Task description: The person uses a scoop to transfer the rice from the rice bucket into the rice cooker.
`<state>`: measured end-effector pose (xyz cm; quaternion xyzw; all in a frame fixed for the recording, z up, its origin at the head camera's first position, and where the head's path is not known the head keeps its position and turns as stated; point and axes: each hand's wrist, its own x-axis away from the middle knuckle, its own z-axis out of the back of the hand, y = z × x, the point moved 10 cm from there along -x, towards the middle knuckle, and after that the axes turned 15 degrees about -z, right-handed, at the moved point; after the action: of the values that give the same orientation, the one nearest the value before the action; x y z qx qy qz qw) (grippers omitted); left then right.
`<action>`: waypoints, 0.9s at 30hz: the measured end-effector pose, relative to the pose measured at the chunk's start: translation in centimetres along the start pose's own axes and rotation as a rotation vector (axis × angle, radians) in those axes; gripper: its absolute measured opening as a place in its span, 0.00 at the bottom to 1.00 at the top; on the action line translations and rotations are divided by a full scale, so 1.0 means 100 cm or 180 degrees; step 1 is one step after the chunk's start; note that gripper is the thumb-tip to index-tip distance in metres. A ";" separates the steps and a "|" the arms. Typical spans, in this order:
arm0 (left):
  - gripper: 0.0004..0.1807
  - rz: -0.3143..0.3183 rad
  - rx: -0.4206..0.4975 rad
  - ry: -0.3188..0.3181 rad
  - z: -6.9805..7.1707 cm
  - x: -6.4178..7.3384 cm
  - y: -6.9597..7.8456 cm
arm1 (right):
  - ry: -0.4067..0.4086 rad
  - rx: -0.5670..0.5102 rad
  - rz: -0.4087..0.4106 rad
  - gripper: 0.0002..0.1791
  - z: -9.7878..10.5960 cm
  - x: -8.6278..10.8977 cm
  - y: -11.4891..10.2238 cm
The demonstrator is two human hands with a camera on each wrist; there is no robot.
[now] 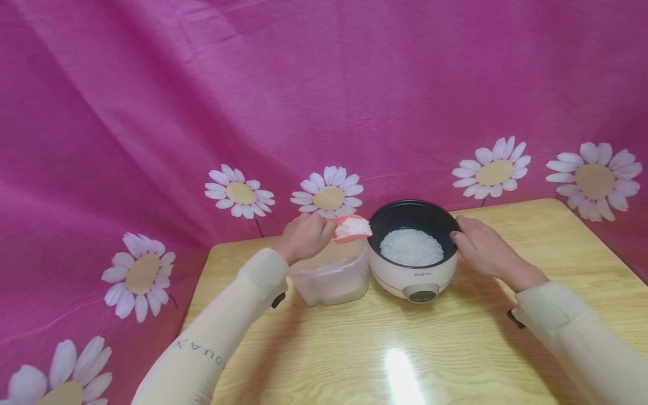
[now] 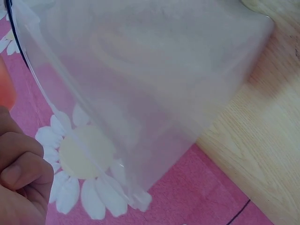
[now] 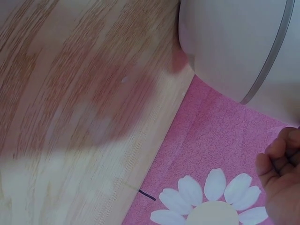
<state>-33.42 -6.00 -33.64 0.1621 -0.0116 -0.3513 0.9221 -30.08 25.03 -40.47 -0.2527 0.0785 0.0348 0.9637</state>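
In the head view my left hand grips the handle of a pink scoop heaped with white rice. The scoop is level over a translucent plastic container, its front edge right at the left rim of a white electric cooking pot. A layer of rice covers the bottom of the pot's black inside. At the pot's right side, my right hand holds the rim, thumb at the top edge. The left wrist view shows curled fingers beside the container's wall.
Both vessels stand side by side on a light wooden table, near its back edge. A magenta cloth with large daisies hangs behind and to the left. The pot's control dial faces the front.
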 end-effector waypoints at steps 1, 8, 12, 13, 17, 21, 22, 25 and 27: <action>0.27 0.0006 -0.0004 -0.0002 0.000 -0.001 0.000 | 0.0007 -0.0018 0.0016 0.11 0.000 0.000 -0.001; 0.27 -0.0024 -0.0041 -0.0053 -0.004 -0.008 0.006 | 0.0001 -0.0098 -0.0033 0.11 -0.002 0.001 0.000; 0.26 -0.0045 -0.0171 -0.0055 -0.004 -0.013 0.010 | -0.0081 -0.0113 -0.0109 0.14 -0.005 0.000 0.001; 0.26 -0.0048 -0.0191 -0.0055 -0.004 -0.015 0.011 | -0.0087 -0.0112 -0.0108 0.14 -0.005 -0.001 0.001; 0.26 -0.0087 -0.0258 -0.0068 -0.006 -0.020 0.016 | -0.0056 -0.0061 -0.0084 0.12 -0.003 -0.001 0.000; 0.25 -0.0105 -0.0305 -0.0079 -0.008 -0.025 0.021 | -0.0097 -0.0022 -0.0112 0.12 -0.002 0.000 0.000; 0.25 -0.0104 -0.0317 -0.0086 -0.008 -0.025 0.022 | -0.0112 -0.0023 -0.0118 0.12 -0.002 0.000 0.000; 0.26 -0.0103 -0.0395 -0.0074 -0.008 -0.027 0.024 | -0.0151 -0.0028 -0.0129 0.13 -0.001 0.000 0.000; 0.26 -0.0128 -0.0443 -0.0059 -0.008 -0.029 0.026 | -0.0176 -0.0023 -0.0150 0.14 -0.002 0.000 0.001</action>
<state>-33.87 -2.05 -33.38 0.0946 0.0076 -0.3712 0.9237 -30.12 25.04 -40.66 -0.2569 0.0458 0.0194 0.9652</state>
